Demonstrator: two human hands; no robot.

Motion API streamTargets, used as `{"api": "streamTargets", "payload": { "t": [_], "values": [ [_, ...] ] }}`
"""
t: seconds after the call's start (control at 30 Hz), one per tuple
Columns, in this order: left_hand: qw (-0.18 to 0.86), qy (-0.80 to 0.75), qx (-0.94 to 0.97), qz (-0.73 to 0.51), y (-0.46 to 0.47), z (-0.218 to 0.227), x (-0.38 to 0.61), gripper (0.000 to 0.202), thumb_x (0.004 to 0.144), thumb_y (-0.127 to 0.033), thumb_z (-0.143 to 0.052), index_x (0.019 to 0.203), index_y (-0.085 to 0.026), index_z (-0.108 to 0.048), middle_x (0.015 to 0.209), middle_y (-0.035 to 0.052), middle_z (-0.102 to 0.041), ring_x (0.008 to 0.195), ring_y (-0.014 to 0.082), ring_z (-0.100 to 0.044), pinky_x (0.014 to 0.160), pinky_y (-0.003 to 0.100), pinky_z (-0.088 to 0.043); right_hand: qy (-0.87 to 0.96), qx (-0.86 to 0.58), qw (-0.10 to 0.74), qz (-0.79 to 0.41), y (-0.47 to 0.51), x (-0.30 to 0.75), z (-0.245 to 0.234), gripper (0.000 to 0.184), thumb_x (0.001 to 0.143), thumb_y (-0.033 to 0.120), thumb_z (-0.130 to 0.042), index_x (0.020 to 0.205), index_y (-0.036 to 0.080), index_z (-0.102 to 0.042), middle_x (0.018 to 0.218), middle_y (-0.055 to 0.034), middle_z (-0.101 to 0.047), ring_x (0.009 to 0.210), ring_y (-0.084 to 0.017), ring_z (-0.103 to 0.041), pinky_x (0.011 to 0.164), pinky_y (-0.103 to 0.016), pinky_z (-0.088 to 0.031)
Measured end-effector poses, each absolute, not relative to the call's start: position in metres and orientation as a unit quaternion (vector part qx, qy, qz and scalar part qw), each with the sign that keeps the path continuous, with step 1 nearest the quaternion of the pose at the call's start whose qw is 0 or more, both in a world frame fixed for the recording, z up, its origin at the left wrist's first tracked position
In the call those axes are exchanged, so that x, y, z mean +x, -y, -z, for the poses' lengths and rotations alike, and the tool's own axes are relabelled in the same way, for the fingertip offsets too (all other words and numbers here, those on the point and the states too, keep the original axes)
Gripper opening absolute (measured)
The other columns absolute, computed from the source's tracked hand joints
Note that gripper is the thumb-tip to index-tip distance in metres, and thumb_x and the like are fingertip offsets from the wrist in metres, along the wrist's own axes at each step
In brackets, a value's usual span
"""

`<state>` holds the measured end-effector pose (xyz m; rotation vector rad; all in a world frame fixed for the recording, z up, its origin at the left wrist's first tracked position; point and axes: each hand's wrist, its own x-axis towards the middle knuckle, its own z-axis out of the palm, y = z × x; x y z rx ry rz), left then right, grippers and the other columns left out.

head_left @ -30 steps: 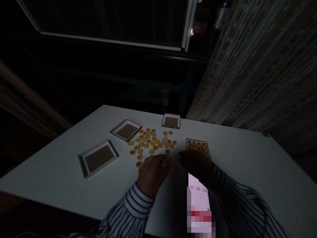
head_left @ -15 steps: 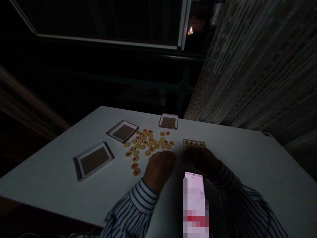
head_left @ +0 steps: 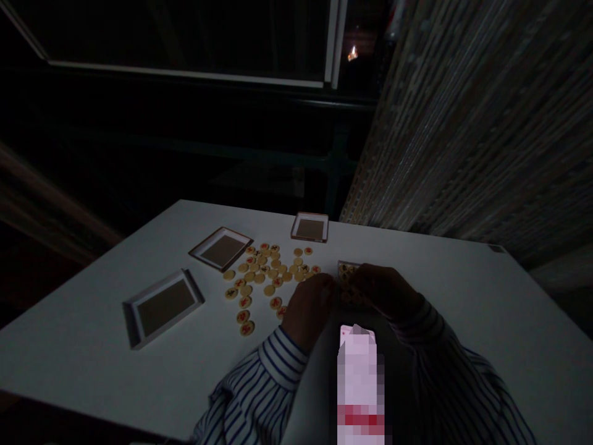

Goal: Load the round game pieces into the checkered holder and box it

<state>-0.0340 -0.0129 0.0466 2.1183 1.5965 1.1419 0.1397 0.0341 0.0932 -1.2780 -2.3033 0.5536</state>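
Several round yellow game pieces (head_left: 264, 272) with red or black marks lie scattered on a white table (head_left: 92, 346). My left hand (head_left: 308, 306) rests knuckles up at the right edge of the scatter, fingers curled, and what they hold is hidden. My right hand (head_left: 386, 290) lies over a small tray of pieces (head_left: 345, 272), covering most of it, its fingers bent down in shadow. Both sleeves are striped.
Three shallow box trays with brown insides lie on the table: one at the near left (head_left: 162, 306), one further back (head_left: 221, 248), a small one at the far middle (head_left: 309, 227). A lit phone (head_left: 359, 371) stands before me. A woven screen (head_left: 463, 123) rises at the right.
Both hands have moved rightward and away from me; my right hand now covers most of the tray of pieces. The view has drifted right, so the things on the table appear further left.
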Motion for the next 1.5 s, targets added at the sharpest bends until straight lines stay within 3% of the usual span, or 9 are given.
{"api": "streamTargets", "payload": {
  "t": [0.17, 0.47, 0.83, 1.13, 1.27, 1.5],
  "values": [
    [0.185, -0.564, 0.697, -0.402, 0.0, -0.048, -0.019, 0.02, 0.084, -0.028, -0.045, 0.099, -0.019, -0.055, 0.097, 0.0052, -0.063, 0.09, 0.0174, -0.058, 0.081, 0.033, -0.047, 0.834, -0.454, 0.246, -0.194, -0.04, 0.157, -0.096, 0.022, 0.082, 0.033, -0.045, 0.072, 0.019, -0.058, 0.065, -0.0027, -0.063, 0.061, -0.014, -0.057, 0.056, -0.025, -0.042],
    [0.198, -0.558, 0.682, -0.43, -0.018, -0.047, -0.001, 0.023, 0.084, -0.034, -0.045, 0.096, -0.018, -0.056, 0.092, 0.0056, -0.065, 0.087, 0.0178, -0.06, 0.078, 0.033, -0.049, 0.829, -0.496, 0.197, -0.165, -0.047, 0.172, -0.1, 0.023, 0.081, 0.034, -0.043, 0.072, 0.018, -0.058, 0.066, -0.0036, -0.062, 0.062, -0.015, -0.057, 0.057, -0.025, -0.04],
    [0.221, -0.564, 0.669, -0.431, -0.018, -0.033, 0.0, 0.025, 0.082, -0.032, -0.049, 0.102, -0.019, -0.056, 0.098, 0.0053, -0.065, 0.091, 0.0184, -0.06, 0.077, 0.032, -0.05, 0.835, -0.483, 0.192, -0.179, -0.059, 0.182, -0.101, 0.02, 0.081, 0.031, -0.044, 0.073, 0.019, -0.059, 0.069, -0.0033, -0.064, 0.064, -0.014, -0.058, 0.059, -0.025, -0.041],
    [0.181, -0.547, 0.699, -0.423, -0.043, -0.056, -0.002, 0.022, 0.084, -0.034, -0.046, 0.098, -0.02, -0.056, 0.094, 0.0041, -0.065, 0.087, 0.0175, -0.06, 0.077, 0.032, -0.048, 0.828, -0.453, 0.284, -0.172, -0.088, 0.174, -0.093, 0.015, 0.078, 0.027, -0.048, 0.072, 0.018, -0.057, 0.066, -0.0002, -0.062, 0.059, -0.011, -0.054, 0.056, -0.022, -0.041],
    [0.17, -0.524, 0.723, -0.418, -0.055, -0.055, -0.007, 0.029, 0.078, -0.026, -0.056, 0.106, -0.02, -0.051, 0.096, 0.004, -0.064, 0.088, 0.0171, -0.059, 0.078, 0.031, -0.047, 0.807, -0.458, 0.329, -0.174, -0.091, 0.168, -0.085, 0.013, 0.077, 0.026, -0.048, 0.076, 0.017, -0.058, 0.069, -0.0015, -0.063, 0.062, -0.012, -0.056, 0.059, -0.023, -0.042],
    [0.162, -0.506, 0.746, -0.402, -0.063, -0.054, -0.009, 0.031, 0.077, -0.023, -0.057, 0.107, -0.021, -0.05, 0.097, 0.003, -0.063, 0.088, 0.0165, -0.059, 0.076, 0.03, -0.047, 0.802, -0.432, 0.354, -0.213, -0.093, 0.167, -0.076, 0.013, 0.078, 0.027, -0.05, 0.078, 0.017, -0.057, 0.072, -0.0021, -0.063, 0.064, -0.012, -0.056, 0.061, -0.023, -0.044]
  ]
}}
